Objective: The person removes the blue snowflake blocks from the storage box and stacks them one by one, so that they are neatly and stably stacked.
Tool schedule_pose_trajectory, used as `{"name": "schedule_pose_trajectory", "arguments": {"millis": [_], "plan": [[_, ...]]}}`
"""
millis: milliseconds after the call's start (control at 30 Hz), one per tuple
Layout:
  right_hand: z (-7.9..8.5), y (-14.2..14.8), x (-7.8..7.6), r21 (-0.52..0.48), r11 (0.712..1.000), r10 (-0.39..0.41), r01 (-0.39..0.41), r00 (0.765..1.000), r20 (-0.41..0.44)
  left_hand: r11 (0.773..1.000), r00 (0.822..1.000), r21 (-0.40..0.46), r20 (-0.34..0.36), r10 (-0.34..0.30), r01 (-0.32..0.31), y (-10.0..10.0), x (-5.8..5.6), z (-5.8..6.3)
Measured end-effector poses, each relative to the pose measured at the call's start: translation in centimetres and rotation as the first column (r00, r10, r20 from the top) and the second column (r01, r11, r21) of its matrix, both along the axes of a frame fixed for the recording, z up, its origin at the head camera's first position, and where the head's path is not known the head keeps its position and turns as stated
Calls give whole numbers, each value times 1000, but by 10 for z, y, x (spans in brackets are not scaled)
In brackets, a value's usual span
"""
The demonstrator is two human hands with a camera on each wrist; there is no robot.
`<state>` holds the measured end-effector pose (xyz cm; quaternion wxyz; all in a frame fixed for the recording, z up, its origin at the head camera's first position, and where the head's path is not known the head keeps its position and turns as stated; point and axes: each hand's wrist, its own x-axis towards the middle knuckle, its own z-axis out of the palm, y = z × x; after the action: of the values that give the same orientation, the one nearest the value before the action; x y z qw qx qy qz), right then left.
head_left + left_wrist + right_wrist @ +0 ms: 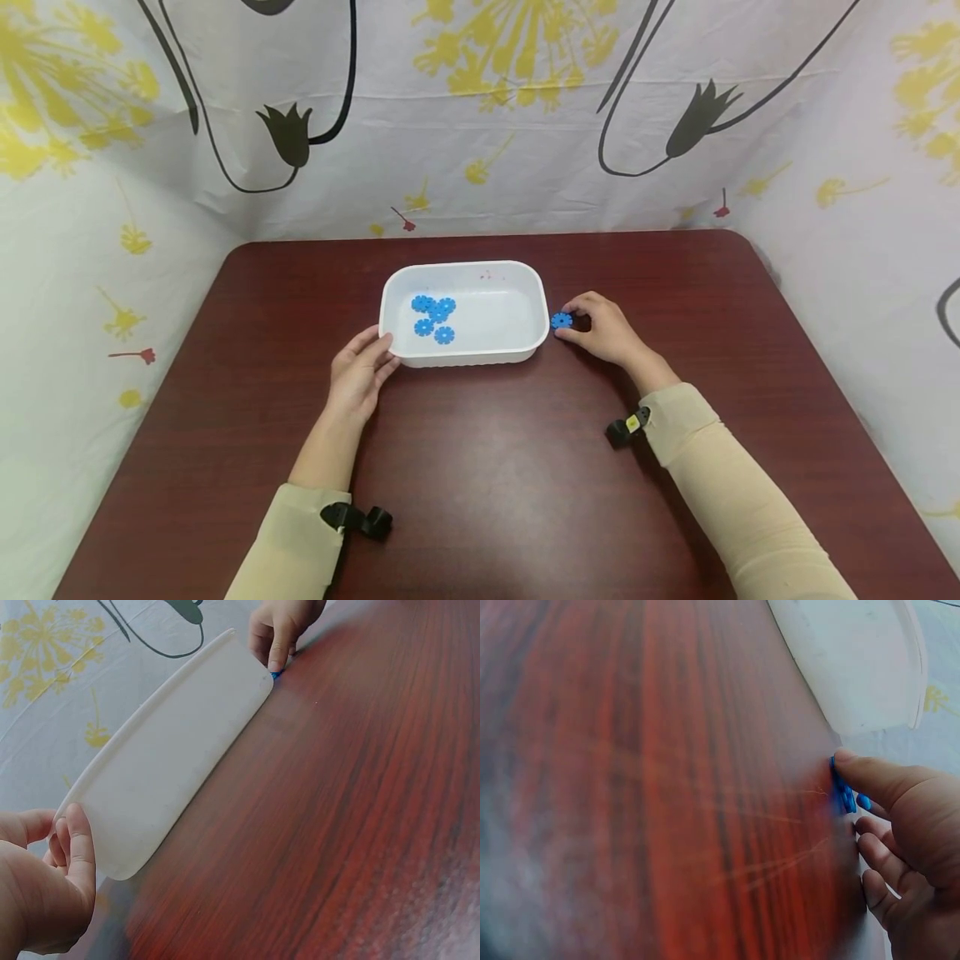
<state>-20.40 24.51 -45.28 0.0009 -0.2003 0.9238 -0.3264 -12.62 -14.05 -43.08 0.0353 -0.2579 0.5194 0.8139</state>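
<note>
A white plastic tray [495, 321] stands on the table. Several blue notched plastic discs [444, 335] lie in its left half, some overlapping. At the tray's left end, my left hand [358, 371] grips the rim near the front corner; the left wrist view shows the thumb and fingers on either side of that edge. Just outside the right end, my right hand [603, 329] pinches a blue notched disc [561, 321] between thumb and finger, low by the tabletop. More blue edges [847, 796] show beneath the thumb in the right wrist view; how many discs are there, I cannot tell.
The dark red wood-grain table [480, 467] extends around the tray on all sides. A white cloth [465, 192] with yellow and grey plant prints hangs behind and beside it. Each sleeve cuff carries a black wrist camera [375, 523].
</note>
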Motion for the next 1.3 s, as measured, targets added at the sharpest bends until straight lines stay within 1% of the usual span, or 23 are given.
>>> {"name": "schedule_pose_trajectory", "arguments": {"millis": [400,567,700,800,867,1100,1300], "plan": [[-1,-1,0,-3,1000,1,-1,1000,1,1000,1000,14,-6,8,-8,0,1,0],[0,-2,-1,-45,999,-27,26,1000,-11,1000,1000,13,-6,6,-6,-1,2,-1],[8,-5,-5,-111,991,-84,80,996,-27,1000,1000,9,-9,2,-2,-1,2,-1],[16,-10,-9,-158,980,-125,120,992,-25,1000,1000,4,-9,1,-1,0,2,-1],[23,-14,-10,-184,974,-139,132,990,-24,1000,1000,0,-7,-2,2,0,3,-2],[44,-31,-15,-293,951,-112,93,993,-48,1000,1000,-6,1,-1,1,-1,4,-1],[53,-46,-16,-310,949,-80,60,995,-51,1000,1000,-11,1,-9,9,0,3,0]]}}
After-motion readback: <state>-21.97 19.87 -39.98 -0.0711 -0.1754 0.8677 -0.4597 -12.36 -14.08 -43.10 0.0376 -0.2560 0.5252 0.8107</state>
